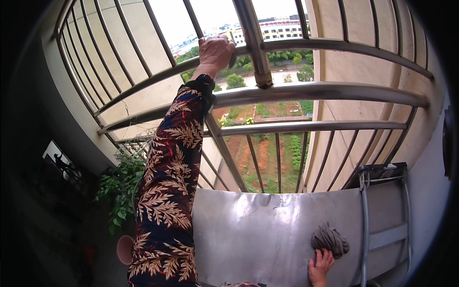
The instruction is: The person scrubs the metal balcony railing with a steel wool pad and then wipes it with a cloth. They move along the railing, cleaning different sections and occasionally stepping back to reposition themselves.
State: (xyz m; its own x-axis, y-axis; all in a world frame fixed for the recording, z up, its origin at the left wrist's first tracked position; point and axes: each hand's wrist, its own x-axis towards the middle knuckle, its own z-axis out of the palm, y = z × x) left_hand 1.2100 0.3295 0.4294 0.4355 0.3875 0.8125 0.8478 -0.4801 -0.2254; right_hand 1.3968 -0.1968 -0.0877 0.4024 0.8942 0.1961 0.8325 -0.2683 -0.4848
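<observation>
My left hand (216, 51), its arm in a leaf-patterned sleeve, is raised and closed around a dark cloth (232, 60) at the upper horizontal rail of the stainless steel railing (301, 44). Part of the cloth shows at the hand's right side; the fingers hide the rest. At the lower right, my right hand (321, 265) rests on a grey metal sheet (247, 229). Its fingers are slightly spread, and the fingertips meet the lower edge of a crumpled grey-brown cloth (329, 239) that lies on the sheet.
A folded metal step ladder (365, 215) leans at the right. Left of the sleeve are a leafy green plant (120, 186), a pink pot (125, 250) and thin wire (126, 107) tied to the railing. Beyond the bars are a garden plot, trees and buildings far below.
</observation>
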